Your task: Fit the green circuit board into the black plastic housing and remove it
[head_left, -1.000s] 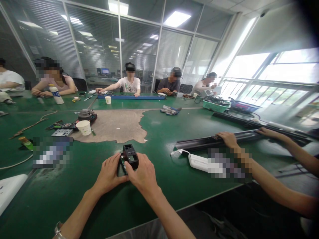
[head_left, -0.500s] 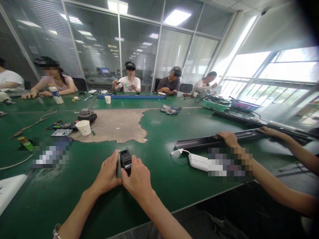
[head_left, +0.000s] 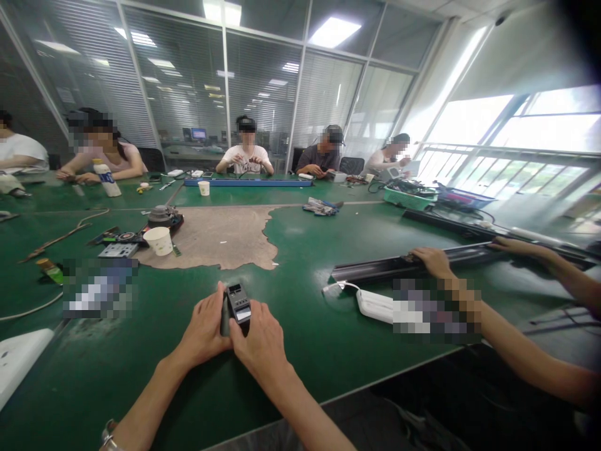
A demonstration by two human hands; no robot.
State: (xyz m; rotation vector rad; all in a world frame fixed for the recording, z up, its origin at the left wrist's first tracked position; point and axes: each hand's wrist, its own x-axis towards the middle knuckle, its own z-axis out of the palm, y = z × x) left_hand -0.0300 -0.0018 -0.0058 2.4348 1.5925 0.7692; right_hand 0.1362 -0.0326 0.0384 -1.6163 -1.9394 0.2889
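Note:
In the head view, a small black box-shaped device is between my two hands above the green table. Its upper face has a dark window, a row of small buttons and a pale bright patch lower down. My left hand is closed along its left side, the thumb reaching in below. My right hand grips the right side and near end, with fingers curled over the edge. The device's underside and near end are hidden behind my fingers.
A paper cup stands by a brown sheet and loose electronic parts. To the right, a co-worker's hands rest on a long black rail. Beside it lies a white power strip. Several people sit across the table.
The device's upper face has tilted slightly and now shows a brighter patch near its lower end. My hands stay in nearly the same place. The person opposite has lowered a raised hand.

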